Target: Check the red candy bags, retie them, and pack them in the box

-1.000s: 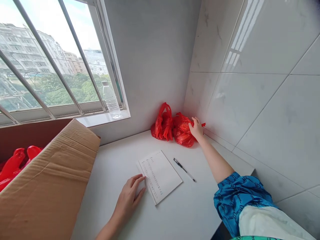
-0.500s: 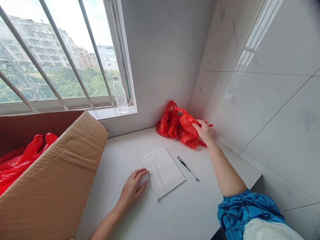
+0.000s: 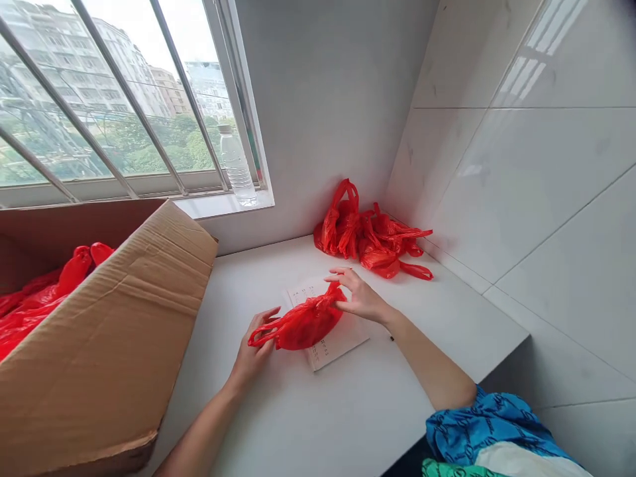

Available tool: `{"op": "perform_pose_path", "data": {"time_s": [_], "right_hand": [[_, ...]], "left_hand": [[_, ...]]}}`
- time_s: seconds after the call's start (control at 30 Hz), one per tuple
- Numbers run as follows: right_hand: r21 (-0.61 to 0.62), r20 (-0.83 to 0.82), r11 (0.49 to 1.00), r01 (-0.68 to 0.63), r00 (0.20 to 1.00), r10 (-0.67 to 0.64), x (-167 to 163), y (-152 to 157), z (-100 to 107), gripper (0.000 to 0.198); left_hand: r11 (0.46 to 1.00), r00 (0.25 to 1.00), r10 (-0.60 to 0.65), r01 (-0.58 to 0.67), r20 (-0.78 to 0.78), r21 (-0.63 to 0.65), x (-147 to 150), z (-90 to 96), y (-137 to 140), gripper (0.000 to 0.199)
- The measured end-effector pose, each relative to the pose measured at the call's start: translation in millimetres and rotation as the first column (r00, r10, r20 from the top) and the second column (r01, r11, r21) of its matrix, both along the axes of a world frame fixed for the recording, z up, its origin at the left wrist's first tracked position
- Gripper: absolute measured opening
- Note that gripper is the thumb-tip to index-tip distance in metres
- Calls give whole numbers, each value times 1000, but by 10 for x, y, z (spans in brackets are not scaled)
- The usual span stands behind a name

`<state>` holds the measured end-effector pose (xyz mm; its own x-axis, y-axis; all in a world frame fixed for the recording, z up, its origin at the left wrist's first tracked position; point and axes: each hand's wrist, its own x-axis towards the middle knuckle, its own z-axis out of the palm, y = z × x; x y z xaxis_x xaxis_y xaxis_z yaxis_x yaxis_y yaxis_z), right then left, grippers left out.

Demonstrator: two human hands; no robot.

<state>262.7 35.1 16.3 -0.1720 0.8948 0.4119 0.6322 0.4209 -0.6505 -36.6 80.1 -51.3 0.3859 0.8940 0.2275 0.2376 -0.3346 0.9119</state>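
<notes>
Daylight from a barred window (image 3: 163, 99) falls across a white table (image 3: 298, 417) set in a corner between a plain gray wall (image 3: 322, 106) and a wall of glossy, pale marbled tiles (image 3: 536, 179), with apartment blocks and green treetops visible outside. Over the table, a person works with both hands on a knotted red plastic bag (image 3: 308, 324), which lies between them, in front of an open notebook (image 3: 345, 341) and hiding much of its written page; whether the bag touches the paper cannot be told. At the bag's gathered end, the right hand (image 3: 360, 298) pinches the plastic between thumb and fingers, its other fingers loosely extended. At the opposite end, the left hand (image 3: 256, 341) is half open, fingers curved behind a looped handle that lies across it; how firmly it grips cannot be made out. Just under the right forearm, the dark tip of a pen (image 3: 392, 338) shows on the table. Behind, against the corner, more red bags (image 3: 387, 245) sit heaped together, one with its handles standing upright, another with a strap trailing over the tabletop. To the left, a large open cardboard box (image 3: 114, 331) holds further red plastic (image 3: 44, 291), while a clear capped bottle (image 3: 237, 169) stands on the windowsill (image 3: 213, 207). A blue patterned sleeve (image 3: 477, 427) covers the right upper arm.
</notes>
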Motion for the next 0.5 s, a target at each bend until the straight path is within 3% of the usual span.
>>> {"op": "perform_pose_path", "data": {"time_s": [0.13, 0.2, 0.3, 0.4, 0.5], "right_hand": [[80, -187, 976, 202, 965, -184, 157, -112, -44, 20], [62, -137, 980, 191, 974, -181, 161, -128, -88, 26], [-22, 43, 997, 68, 997, -67, 62, -127, -203, 25], [-53, 154, 997, 65, 987, -56, -61, -105, -346, 29], [-88, 172, 994, 62, 984, -46, -121, -76, -445, 17]], "left_hand": [[971, 975, 183, -159, 129, -180, 17, 154, -89, 47], [964, 973, 200, -175, 113, -198, 85, 264, -129, 45], [978, 999, 38, -34, 16, -207, 242, 413, -155, 48], [976, 981, -176, 162, -87, -144, 367, 435, -102, 48], [987, 986, -115, 99, -118, -130, 370, 312, 27, 34]]}}
